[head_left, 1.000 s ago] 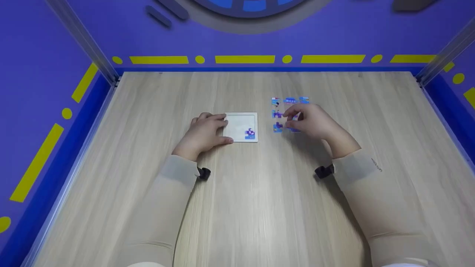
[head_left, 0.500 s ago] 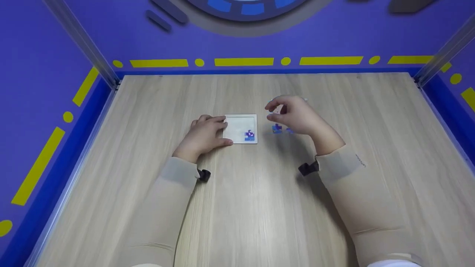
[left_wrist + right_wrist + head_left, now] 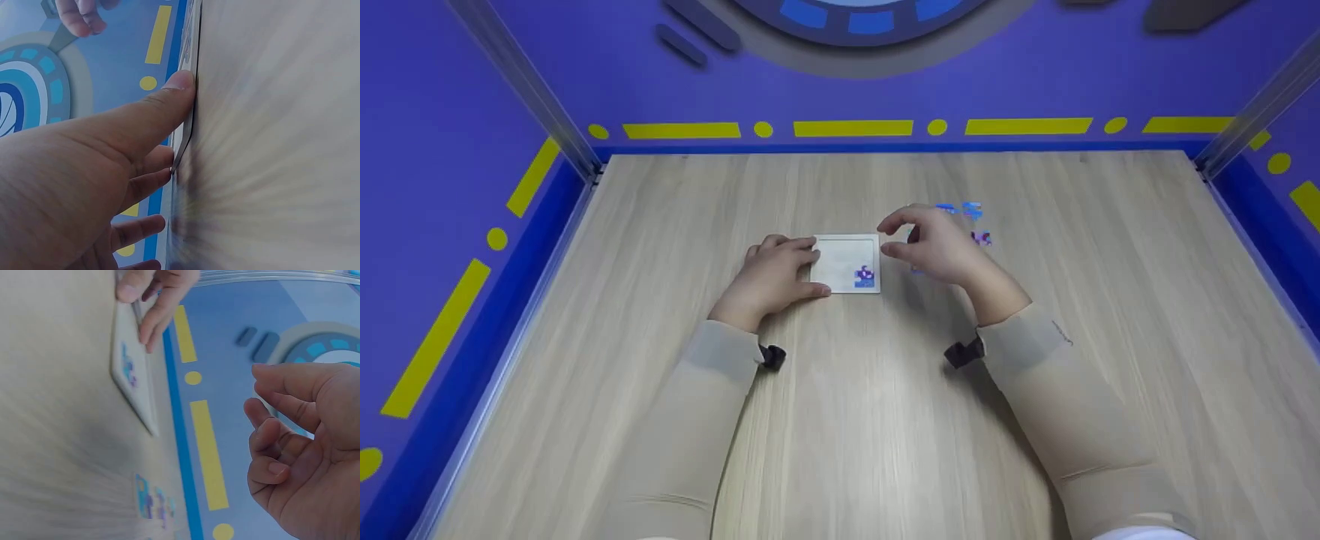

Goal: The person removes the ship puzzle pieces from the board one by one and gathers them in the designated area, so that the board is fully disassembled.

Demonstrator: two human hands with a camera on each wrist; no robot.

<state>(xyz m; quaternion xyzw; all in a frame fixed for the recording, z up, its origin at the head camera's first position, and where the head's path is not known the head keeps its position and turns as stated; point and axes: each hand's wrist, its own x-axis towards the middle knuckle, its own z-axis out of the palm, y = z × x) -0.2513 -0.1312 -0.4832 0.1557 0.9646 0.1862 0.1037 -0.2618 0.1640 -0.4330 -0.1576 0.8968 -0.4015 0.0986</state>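
Note:
In the head view, my left hand holds the left side of a shallow white puzzle tray, thumb at the near edge and fingers along the side. A joined blue and purple patch of jigsaw puzzle fills the tray's near right corner. My right hand hovers just right of the tray, with a gap between thumb and index finger. No piece shows between them, and in the right wrist view the other fingers are loosely bent. Loose puzzle pieces lie behind and beneath that hand, which hides several of them.
The pale wood-grain table is bordered by blue panels with yellow marks at the back and sides. Dark wrist devices hang at both cuffs, near the table surface.
My right hand has moved left from over the loose pieces to beside the tray's right edge, uncovering pieces at the right. The left hand and tray stay in place.

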